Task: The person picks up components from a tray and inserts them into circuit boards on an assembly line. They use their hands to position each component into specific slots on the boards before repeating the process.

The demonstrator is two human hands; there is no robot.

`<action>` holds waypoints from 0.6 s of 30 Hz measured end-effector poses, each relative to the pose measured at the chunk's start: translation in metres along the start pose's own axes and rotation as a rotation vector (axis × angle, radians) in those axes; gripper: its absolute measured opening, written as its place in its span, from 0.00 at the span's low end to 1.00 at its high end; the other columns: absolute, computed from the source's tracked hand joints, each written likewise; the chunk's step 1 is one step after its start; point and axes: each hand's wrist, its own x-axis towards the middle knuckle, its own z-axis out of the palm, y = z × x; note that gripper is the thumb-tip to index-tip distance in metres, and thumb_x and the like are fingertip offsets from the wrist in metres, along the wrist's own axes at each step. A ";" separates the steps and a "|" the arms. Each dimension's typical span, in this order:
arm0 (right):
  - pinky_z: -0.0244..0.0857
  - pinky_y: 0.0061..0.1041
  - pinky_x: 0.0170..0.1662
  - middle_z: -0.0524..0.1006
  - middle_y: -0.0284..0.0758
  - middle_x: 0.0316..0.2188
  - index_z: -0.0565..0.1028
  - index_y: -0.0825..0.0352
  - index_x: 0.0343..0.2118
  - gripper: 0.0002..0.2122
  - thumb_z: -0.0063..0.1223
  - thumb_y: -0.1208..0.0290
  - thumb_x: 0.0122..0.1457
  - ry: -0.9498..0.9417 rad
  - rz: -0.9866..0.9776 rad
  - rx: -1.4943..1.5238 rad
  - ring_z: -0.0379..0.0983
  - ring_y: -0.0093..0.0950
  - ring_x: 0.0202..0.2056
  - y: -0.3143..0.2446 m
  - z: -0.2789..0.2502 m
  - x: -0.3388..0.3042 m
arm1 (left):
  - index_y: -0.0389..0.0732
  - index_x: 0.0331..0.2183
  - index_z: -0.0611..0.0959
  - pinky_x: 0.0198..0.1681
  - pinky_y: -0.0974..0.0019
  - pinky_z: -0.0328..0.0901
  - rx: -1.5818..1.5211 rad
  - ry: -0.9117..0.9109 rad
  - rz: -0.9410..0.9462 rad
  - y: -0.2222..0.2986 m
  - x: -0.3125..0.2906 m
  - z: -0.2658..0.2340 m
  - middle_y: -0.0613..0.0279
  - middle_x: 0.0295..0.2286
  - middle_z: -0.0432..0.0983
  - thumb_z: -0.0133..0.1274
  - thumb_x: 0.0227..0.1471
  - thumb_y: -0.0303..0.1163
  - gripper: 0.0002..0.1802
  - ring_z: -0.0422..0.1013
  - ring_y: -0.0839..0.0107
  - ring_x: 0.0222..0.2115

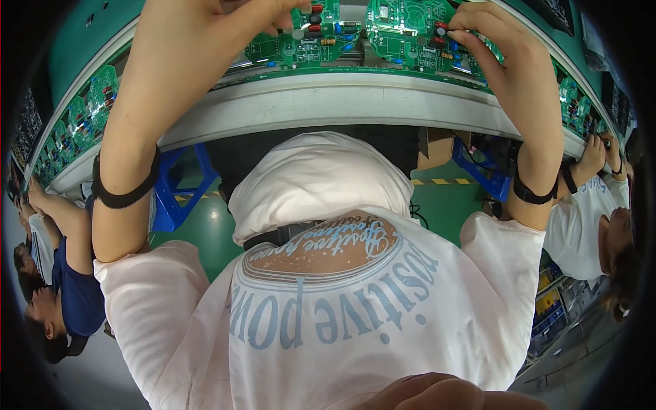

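Note:
At the top edge, my left hand [239,27] bends over a green circuit board [290,49], its fingers closed near a red component [316,9]. The frame cuts off part of this hand, and whatever it pinches is hidden. My right hand [509,44] reaches over the neighbouring green board [393,44]. Its thumb and forefinger pinch at a small dark round electronic component [441,31] by the board's right side. Blue discs, banded resistors and red and black parts stand on both boards.
A pale rail [342,92] runs along the near side of the boards. More boards lie at the left [82,113] and right [574,102]. Co-workers sit on both sides; one person's hands [598,154] work at the far right. Blue supports [179,184] stand below.

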 end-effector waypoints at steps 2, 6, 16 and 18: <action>0.71 0.35 0.38 0.78 0.43 0.33 0.77 0.72 0.34 0.04 0.59 0.81 0.55 -0.279 0.352 -0.555 0.77 0.44 0.35 -0.043 -0.015 0.013 | 0.30 0.41 0.85 0.34 0.76 0.74 -0.460 -0.118 0.252 -0.026 0.017 0.017 0.61 0.30 0.82 0.58 0.60 0.21 0.07 0.77 0.80 0.28; 0.71 0.36 0.39 0.78 0.43 0.34 0.78 0.71 0.35 0.05 0.58 0.81 0.55 -0.420 0.480 -0.761 0.77 0.44 0.37 -0.046 -0.018 0.013 | 0.29 0.42 0.85 0.33 0.77 0.76 -0.993 -0.244 0.422 -0.027 0.017 0.017 0.60 0.30 0.82 0.57 0.62 0.23 0.09 0.78 0.80 0.27; 0.71 0.29 0.43 0.80 0.38 0.41 0.77 0.70 0.41 0.07 0.59 0.80 0.60 -0.416 0.411 -0.721 0.77 0.42 0.39 -0.032 -0.032 -0.003 | 0.30 0.48 0.84 0.37 0.74 0.78 -0.591 -0.228 -0.283 -0.009 -0.005 -0.013 0.56 0.34 0.84 0.54 0.66 0.27 0.13 0.81 0.75 0.31; 0.71 0.29 0.42 0.80 0.38 0.41 0.77 0.70 0.41 0.07 0.59 0.80 0.60 -0.440 0.368 -0.775 0.77 0.41 0.38 -0.033 -0.033 -0.002 | 0.29 0.48 0.83 0.38 0.74 0.78 -0.599 -0.235 -0.279 -0.010 -0.005 -0.014 0.55 0.35 0.84 0.53 0.66 0.26 0.13 0.81 0.75 0.32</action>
